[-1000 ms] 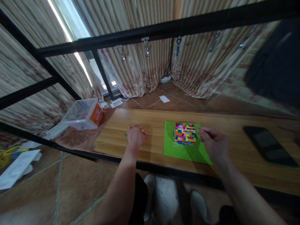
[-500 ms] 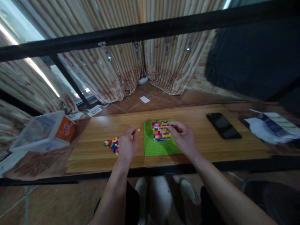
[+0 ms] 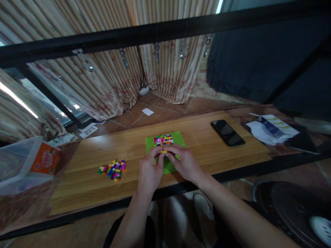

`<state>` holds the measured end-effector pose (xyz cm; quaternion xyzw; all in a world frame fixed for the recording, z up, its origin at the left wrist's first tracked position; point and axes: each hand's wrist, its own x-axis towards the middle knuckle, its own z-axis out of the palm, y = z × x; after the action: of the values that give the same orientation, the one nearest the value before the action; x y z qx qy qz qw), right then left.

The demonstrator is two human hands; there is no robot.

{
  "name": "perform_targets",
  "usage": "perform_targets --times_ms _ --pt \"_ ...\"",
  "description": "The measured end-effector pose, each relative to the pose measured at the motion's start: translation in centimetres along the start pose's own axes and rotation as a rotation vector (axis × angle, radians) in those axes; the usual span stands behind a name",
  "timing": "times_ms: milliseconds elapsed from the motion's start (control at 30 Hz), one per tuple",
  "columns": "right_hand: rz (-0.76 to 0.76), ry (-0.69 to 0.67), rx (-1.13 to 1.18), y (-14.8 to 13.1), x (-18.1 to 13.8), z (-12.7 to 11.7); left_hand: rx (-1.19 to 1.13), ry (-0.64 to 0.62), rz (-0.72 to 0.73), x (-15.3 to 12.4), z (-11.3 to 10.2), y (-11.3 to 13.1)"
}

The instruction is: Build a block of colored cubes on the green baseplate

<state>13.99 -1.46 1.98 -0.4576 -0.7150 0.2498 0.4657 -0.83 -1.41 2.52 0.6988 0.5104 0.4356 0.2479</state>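
A small yellow toy brick [image 3: 164, 152] is pinched between the fingertips of my left hand [image 3: 152, 167] and my right hand [image 3: 184, 162], which meet over the front part of a green studded baseplate [image 3: 169, 168]. Just beyond my fingers, a block of many-coloured bricks [image 3: 163, 139] covers the plate's far middle; its near side is hidden by my hands. To the left, on the wooden board, lies a loose pile of small coloured bricks [image 3: 116, 170], apart from both hands.
A black phone [image 3: 227, 132] lies on the wooden tabletop [image 3: 100, 151] to the right. Past its right end are white papers and a packet [image 3: 274, 129]. A clear plastic tub [image 3: 20, 168] with an orange label stands at the left. Curtains and a dark rail [image 3: 124, 36] rise behind.
My left hand has carried the yellow brick right, over the baseplate. My right hand has left the block's right edge and joined it there. The camera view has turned right.
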Motion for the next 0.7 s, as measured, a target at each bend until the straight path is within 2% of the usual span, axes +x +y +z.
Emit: perform_targets --times_ms 167,267,467,567,700 --pt "0.041 0.094 0.021 -0.2 0.0 0.4 0.05 0.107 0.011 -0.2 1.0 0.6" --pt "0.055 0.148 0.04 -0.2 0.2 0.3 0.038 0.128 -0.007 -0.2 1.4 0.6" --pt "0.206 0.278 -0.011 1.4 0.6 -2.0 -0.06 0.192 -0.114 0.3 1.0 -0.5" --pt "0.248 0.275 -0.079 2.3 0.6 -3.1 -0.07 0.221 -0.182 0.7 0.4 -1.1" --pt "0.274 0.166 -0.115 2.9 0.3 -3.2 -0.133 0.209 -0.242 0.9 0.2 -1.4"
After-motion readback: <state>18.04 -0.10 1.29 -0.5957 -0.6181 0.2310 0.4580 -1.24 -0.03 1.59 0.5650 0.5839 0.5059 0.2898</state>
